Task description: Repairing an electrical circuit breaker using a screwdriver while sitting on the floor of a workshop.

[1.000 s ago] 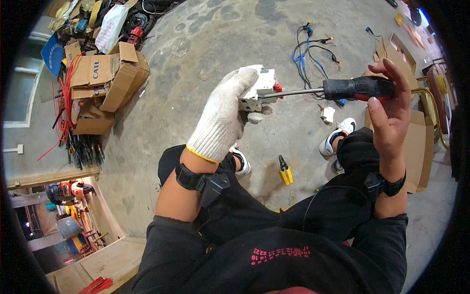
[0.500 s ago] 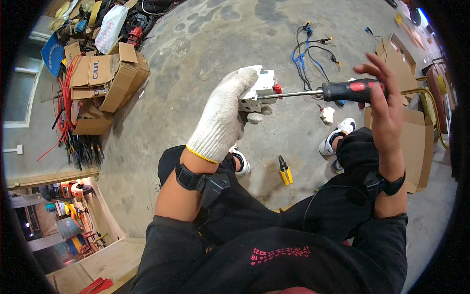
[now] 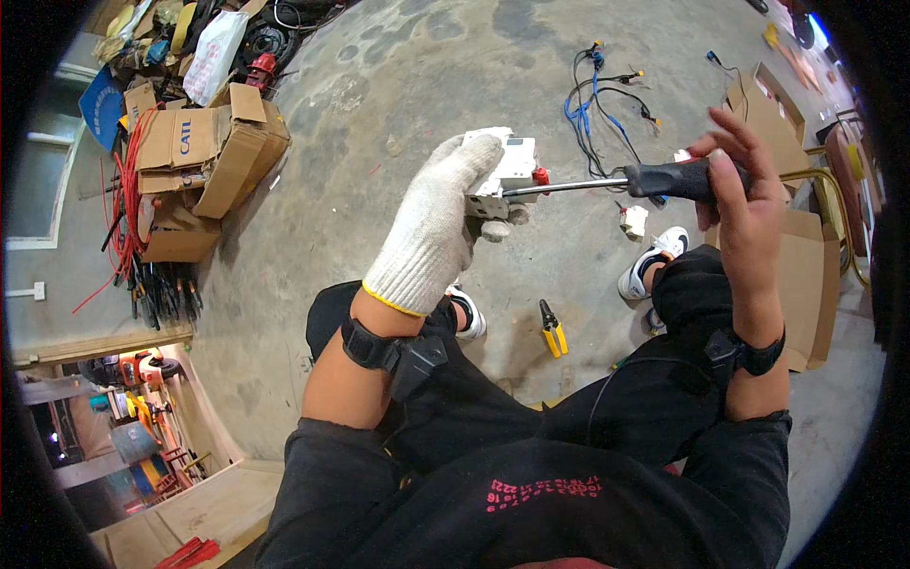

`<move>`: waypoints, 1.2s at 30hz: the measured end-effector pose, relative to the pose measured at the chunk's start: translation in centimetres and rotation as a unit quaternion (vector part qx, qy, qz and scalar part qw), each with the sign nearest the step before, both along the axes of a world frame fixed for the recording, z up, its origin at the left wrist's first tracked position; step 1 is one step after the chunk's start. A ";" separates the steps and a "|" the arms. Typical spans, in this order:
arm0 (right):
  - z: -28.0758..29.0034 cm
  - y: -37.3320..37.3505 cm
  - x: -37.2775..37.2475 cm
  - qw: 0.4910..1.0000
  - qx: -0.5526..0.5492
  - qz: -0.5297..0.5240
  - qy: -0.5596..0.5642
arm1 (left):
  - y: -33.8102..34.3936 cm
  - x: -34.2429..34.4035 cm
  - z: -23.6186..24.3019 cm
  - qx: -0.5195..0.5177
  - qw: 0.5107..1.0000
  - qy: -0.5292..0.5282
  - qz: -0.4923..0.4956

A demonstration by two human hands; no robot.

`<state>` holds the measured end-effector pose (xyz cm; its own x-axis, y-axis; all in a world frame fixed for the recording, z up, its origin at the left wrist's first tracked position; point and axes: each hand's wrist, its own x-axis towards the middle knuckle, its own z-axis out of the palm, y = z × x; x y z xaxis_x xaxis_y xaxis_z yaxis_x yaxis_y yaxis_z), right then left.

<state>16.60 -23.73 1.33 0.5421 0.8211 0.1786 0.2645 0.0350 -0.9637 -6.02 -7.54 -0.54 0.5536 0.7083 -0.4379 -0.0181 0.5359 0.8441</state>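
A: How did the right hand [image 3: 749, 199] stand?

B: It was curled around the back end of the screwdriver [image 3: 664, 178], thumb laid over the handle and some fingers raised on the far side. How firmly it gripped, I couldn't tell.

A: And the tool's long axis?

B: It ran left from that hand, almost straight across the scene, with the tip a touch nearer than the handle. That line was what mattered: the handle lay at the right hand, and the tip met the near right part of the white block [image 3: 517, 159].

A: Was the tip seated in something?

B: The spot was too small to judge. I saw only that the shaft reached the block, just on the near side of its red part [image 3: 541, 176].

A: Who had the block?

B: The left hand [image 3: 422, 218], in a knitted glove. It was wrapped around the block from the left, thumb along the top, fingertips showing underneath. So the left hand was nearer the tip, the right nearer the handle.

A: And farther out?

B: On the floor [image 3: 455, 85], well below the hands, a smaller white block [image 3: 633, 222] sat to the right, yellow-handled pliers [image 3: 556, 341] lay nearer, and blue and black cables [image 3: 586, 123] lay farther off.
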 end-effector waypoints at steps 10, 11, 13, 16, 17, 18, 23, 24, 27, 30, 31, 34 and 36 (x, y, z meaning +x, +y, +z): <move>-0.5 0.0 0.7 0.996 -0.037 0.011 0.083 | 0.0 0.0 -0.1 -0.002 1.000 0.001 -0.009; -0.5 0.0 0.5 0.996 -0.037 0.012 0.084 | -0.1 0.0 0.0 -0.002 1.000 0.001 -0.008; -0.5 0.1 -0.1 0.987 0.107 -0.005 -0.119 | -0.1 0.1 0.1 -0.006 1.000 -0.005 -0.011; -0.8 0.4 -0.2 0.975 0.194 0.041 -0.102 | 0.0 0.1 0.1 -0.011 1.000 -0.003 -0.007; -0.7 0.5 -0.3 0.972 0.205 0.068 -0.090 | 0.0 0.0 0.1 -0.011 1.000 -0.003 -0.007; 0.0 0.4 -0.7 0.986 0.133 0.036 -0.092 | 0.0 0.0 0.1 -0.013 1.000 0.000 -0.002; 0.0 -0.2 0.4 0.998 -0.050 0.013 0.030 | 0.2 -0.1 -0.2 -0.014 1.000 0.009 0.004; 0.1 -0.3 0.2 1.000 0.000 0.011 -0.014 | 0.1 0.1 0.0 -0.014 1.000 0.001 0.002; -1.0 1.3 -0.4 0.959 0.253 0.009 -0.130 | -0.1 0.2 0.2 -0.011 1.000 -0.009 -0.002; -0.8 0.8 -0.1 0.983 0.167 0.027 -0.065 | 0.1 0.1 -0.1 -0.006 1.000 -0.007 -0.005; -0.8 0.2 0.5 0.997 0.067 0.047 0.007 | 0.1 0.1 -0.2 -0.003 1.000 -0.002 -0.005; -0.2 0.0 0.4 0.999 -0.006 0.023 0.037 | -0.2 0.1 0.0 0.009 1.000 0.013 0.006; -0.2 0.1 -0.4 0.994 0.087 -0.005 -0.070 | -0.2 0.2 0.4 -0.002 1.000 0.014 0.003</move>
